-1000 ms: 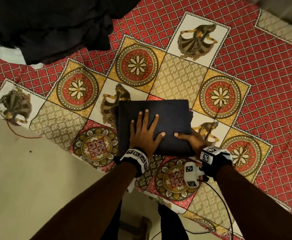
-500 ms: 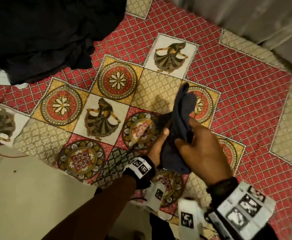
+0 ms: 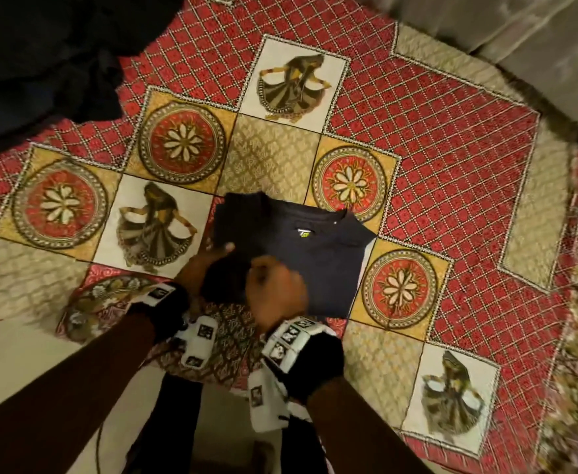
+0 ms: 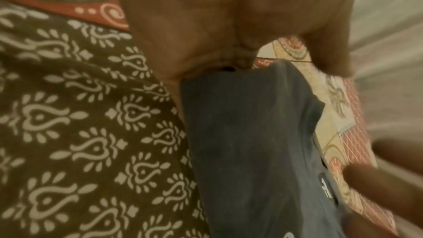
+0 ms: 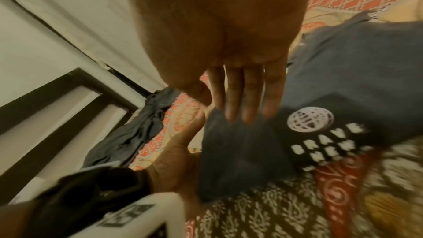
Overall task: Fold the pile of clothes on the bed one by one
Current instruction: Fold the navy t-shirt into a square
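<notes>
A folded dark navy T-shirt [image 3: 318, 261] lies on the patterned bedspread [image 3: 451, 186], collar and small neck label facing up. My left hand [image 3: 208, 268] grips its near left corner, thumb on top and fingers underneath. In the left wrist view the T-shirt [image 4: 247, 142] runs into that hand's palm. My right hand [image 3: 277, 295] is over the shirt's near edge. In the right wrist view the right hand's fingers [image 5: 242, 100] are straight and their tips touch the T-shirt [image 5: 332, 82], whose white printed lettering shows on the underside.
A pile of dark unfolded clothes [image 3: 44, 63] lies at the far left of the bed, also seen as the pile [image 5: 137, 129] in the right wrist view. The bed's near edge and pale floor [image 3: 17, 364] are at lower left. Grey fabric [image 3: 520, 39] borders the far right.
A second ago the folded shirt lay flat under both hands. Both hands then lifted it upright; now it lies turned over, collar side up, with my hands at its near edge.
</notes>
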